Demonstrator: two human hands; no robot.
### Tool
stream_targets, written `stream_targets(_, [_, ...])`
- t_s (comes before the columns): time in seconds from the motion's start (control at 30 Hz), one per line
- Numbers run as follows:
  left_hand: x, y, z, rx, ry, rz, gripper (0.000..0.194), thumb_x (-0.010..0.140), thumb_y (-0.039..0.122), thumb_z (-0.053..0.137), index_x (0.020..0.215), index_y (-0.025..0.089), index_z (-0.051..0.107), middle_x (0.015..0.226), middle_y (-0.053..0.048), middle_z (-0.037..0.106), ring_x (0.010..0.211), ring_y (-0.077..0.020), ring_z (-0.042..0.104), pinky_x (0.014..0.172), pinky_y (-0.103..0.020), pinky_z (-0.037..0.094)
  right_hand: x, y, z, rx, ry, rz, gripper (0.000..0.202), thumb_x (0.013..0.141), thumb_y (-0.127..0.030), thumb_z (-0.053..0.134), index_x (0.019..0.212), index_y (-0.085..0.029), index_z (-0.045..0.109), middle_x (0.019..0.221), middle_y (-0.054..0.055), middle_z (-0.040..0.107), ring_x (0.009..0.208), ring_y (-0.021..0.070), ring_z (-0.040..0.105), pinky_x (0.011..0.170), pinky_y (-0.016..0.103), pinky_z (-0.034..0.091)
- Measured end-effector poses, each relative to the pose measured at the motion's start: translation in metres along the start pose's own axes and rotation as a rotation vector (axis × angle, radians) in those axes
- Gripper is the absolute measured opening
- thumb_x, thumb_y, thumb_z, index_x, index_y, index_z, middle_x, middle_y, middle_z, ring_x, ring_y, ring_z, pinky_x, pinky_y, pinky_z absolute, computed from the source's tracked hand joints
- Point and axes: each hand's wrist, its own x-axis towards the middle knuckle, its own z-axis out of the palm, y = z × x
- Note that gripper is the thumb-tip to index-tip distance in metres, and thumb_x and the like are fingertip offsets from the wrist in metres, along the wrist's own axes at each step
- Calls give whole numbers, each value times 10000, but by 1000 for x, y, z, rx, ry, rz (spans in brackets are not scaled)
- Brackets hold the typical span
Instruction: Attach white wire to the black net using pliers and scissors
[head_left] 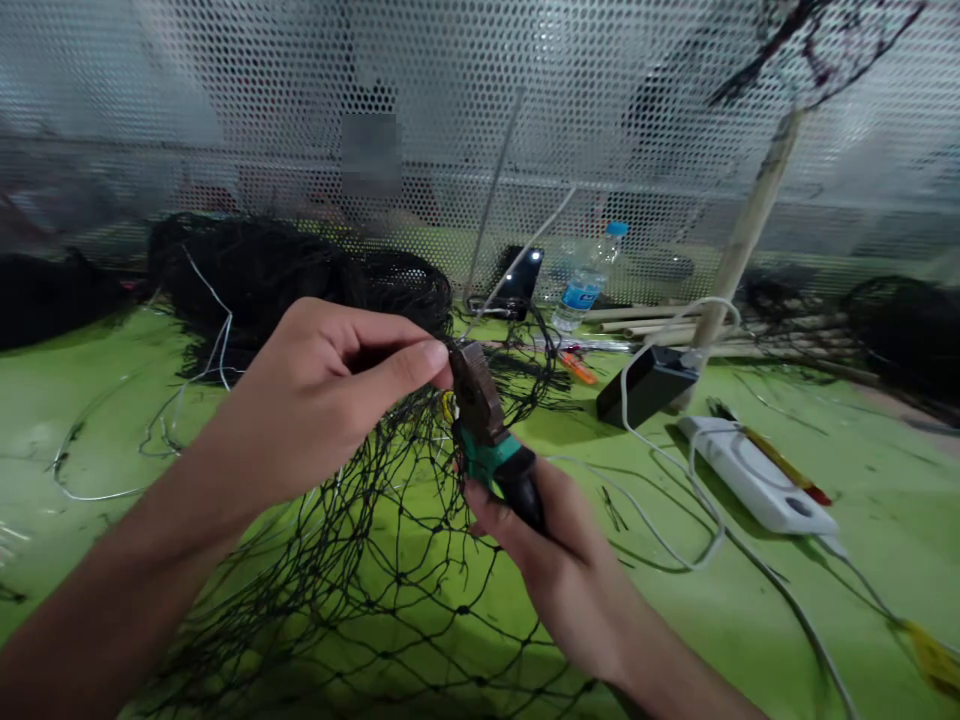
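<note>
The left hand point(337, 400) pinches at the pliers' point(480, 400) tip; the right hand point(559, 555) grips their handles.

At the centre of the frame, a pair of pliers point(487, 425) with dark, worn metal jaws and green-and-black handles is held in the right hand point(574, 575), head tilted up and leftward. Black, knotted netting point(397, 578) is draped in loose, open mesh over the green counter point(555, 425), from centre to lower left.
</note>
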Motion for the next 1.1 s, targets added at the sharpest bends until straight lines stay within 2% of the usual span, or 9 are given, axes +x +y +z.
stream_targets(0.1, [-1,5,0,-85,-45,-53,224,944,310,674,797,245,830,625,0,649,547,-121,551,426,-233,334,1,3,0,-6,8,-2,208,980,-420,604,896,-240,543,723,-39,406,659,151,377,548,280,351])
stream_targets(0.17, [-2,7,1,-70,-21,-55,220,943,310,672,813,233,831,674,-1,681,571,-120,557,452,-233,357,2,4,0,-24,10,-17,214,984,-412,599,878,-239,534,721,-42,397,658,149,375,550,285,348])
stream_targets(0.33, [-1,8,5,22,9,-28,242,949,313,657,800,227,828,540,36,540,463,-90,385,418,-246,254,5,5,-1,-67,27,-44,223,1006,-408,590,878,-235,532,717,-46,409,651,146,399,568,299,362])
stream_targets(0.4, [-1,9,7,60,16,-4,253,954,303,650,785,225,821,511,44,504,453,-89,359,423,-250,244,7,6,-2,-83,34,-51,221,1013,-406,588,883,-236,537,716,-47,419,646,144,403,567,301,360])
stream_targets(0.63, [-4,7,18,206,82,97,272,979,283,628,767,217,784,519,48,564,451,-89,374,479,-280,283,13,17,1,-136,96,-93,199,1011,-399,594,912,-231,558,730,-40,476,654,147,430,604,314,393])
stream_targets(0.93, [-6,2,32,304,138,173,357,1022,268,549,702,210,696,635,2,655,567,-130,526,564,-318,328,19,22,7,-140,121,-131,157,999,-339,573,894,-236,521,733,-45,495,666,147,466,615,316,375])
stream_targets(1.1, [-7,-2,38,467,169,236,397,1056,272,493,699,228,659,609,-3,610,555,-146,484,572,-339,317,20,21,8,-155,126,-138,141,995,-304,555,881,-243,498,709,-54,479,648,144,453,607,311,372])
